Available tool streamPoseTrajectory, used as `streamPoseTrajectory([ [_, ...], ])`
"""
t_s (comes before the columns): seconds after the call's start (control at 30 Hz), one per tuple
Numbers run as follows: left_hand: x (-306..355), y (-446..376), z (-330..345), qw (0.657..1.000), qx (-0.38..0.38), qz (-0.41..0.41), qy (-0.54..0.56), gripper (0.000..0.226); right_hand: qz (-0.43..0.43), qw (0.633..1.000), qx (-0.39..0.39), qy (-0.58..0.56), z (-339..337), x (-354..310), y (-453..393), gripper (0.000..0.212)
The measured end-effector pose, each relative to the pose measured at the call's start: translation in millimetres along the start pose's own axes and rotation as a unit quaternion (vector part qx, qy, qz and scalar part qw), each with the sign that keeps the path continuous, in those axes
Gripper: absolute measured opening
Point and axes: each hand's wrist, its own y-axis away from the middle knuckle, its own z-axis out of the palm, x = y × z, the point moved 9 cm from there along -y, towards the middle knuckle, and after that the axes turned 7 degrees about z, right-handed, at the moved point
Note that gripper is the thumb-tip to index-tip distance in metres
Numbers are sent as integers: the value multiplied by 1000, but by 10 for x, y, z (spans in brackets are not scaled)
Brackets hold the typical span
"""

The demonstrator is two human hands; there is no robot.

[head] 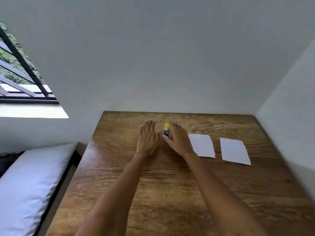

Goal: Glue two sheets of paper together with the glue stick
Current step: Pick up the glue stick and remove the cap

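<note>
Forearms: both bare, entering from the bottom edge of the frame and stretching up toward the middle of the wooden table (170, 193).
Glue stick (166, 129): upright at the centre of the frame near the table's far edge, blue body with a yellow cap, standing between the two hands.
Right hand (177, 139): spread wide, fingers curved around the right side of the glue stick and thumb reaching toward its base; whether skin touches the tube cannot be told, and no grip has closed on it.
Left hand (148, 139): flat and open, palm down, fingers together, just left of the glue stick and apart from it, holding nothing.
Near sheet of paper (202, 145): white, flat on the table right of the right hand, its lower left corner hidden behind the wrist.
Far sheet of paper (234, 151): white, flat, further right, a strip of bare wood between the two sheets.
Bed (29, 184): pale cover, lower left of the frame beside the table.
Window (18, 74): dark bars, upper left, greenery outside.
</note>
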Motion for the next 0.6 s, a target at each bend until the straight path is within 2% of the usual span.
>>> streamPoseTrajectory([
  [0.17, -17, -277, 56, 996, 65, 52, 18, 41, 10, 994, 109, -30, 98, 162, -251, 30],
  [0.4, 208, -735, -33, 971, 171, 165, 7, 34, -36, 979, 177, -95, -15, 249, -701, 30],
  [0.53, 149, -747, -8, 962, 219, 150, 60, 33, -60, 966, 212, -132, -171, 265, -711, 35],
  [0.6, 145, -680, 51, 960, 228, 153, 50, 32, -63, 966, 209, -136, -141, 286, -649, 35],
])
